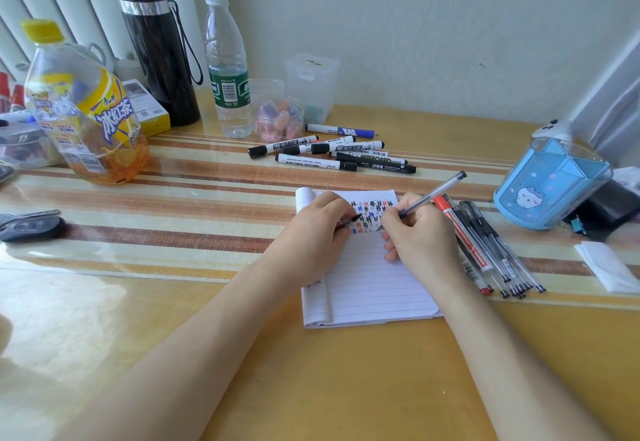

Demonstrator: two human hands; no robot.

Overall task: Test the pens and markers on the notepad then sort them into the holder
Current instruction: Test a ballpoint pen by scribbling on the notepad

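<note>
A lined notepad [374, 284] lies mid-table, its top rows filled with black, blue and red marks. My right hand [419, 232] grips a clear gel pen [433, 194], tip down on the page beside the marks. My left hand [311, 236] rests on the pad's left side and pinches a black pen cap [348, 223]. Several gel pens and a red marker [485, 246] lie right of the pad. Several whiteboard markers [332, 153] lie behind it. The blue holder [550, 184] stands at the right.
An iced-tea bottle [83, 108], a black flask [156, 49] and a water bottle [228, 66] stand at the back left. A small jar of erasers [278, 118] and a clear box [311, 84] sit behind the markers. Keys [27, 226] lie at left, folded tissue [609, 267] at right.
</note>
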